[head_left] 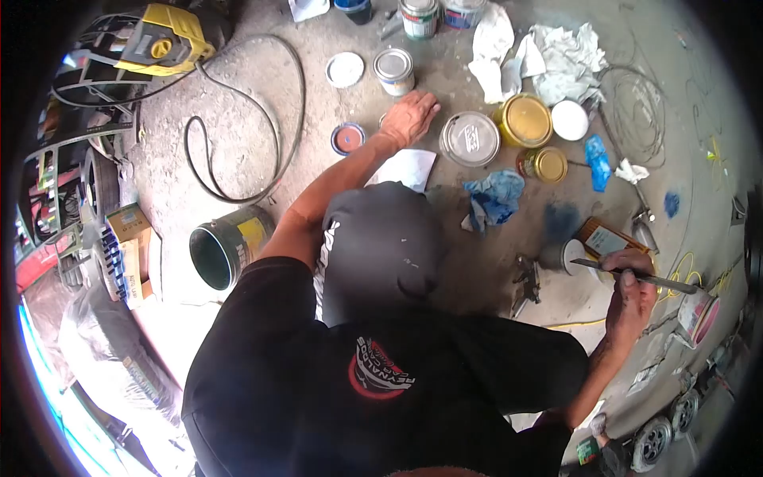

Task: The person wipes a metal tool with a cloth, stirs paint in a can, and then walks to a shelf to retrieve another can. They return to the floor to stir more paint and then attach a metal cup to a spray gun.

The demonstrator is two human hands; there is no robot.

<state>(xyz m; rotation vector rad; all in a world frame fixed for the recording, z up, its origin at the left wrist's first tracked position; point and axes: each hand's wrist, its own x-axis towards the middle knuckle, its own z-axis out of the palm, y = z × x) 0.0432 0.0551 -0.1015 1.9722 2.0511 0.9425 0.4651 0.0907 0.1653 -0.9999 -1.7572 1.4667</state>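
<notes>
My left hand reaches forward, its fingers curled and pressed together just below a silver-lidded tin; whatever lies under the fingers is hidden. A small pot of reddish-brown paint and a white paper sheet are near that wrist. Off to the right, my right hand is closed around a long thin dark stick, held roughly level. The stick's far end passes over a white-topped cup. Beside that cup lies a brown box.
Large tins and gold-lidded cans stand ahead, with crumpled white cloths behind. A blue-stained cloth and spray gun lie nearer. On the left are an open bucket, a looped hose and a yellow machine.
</notes>
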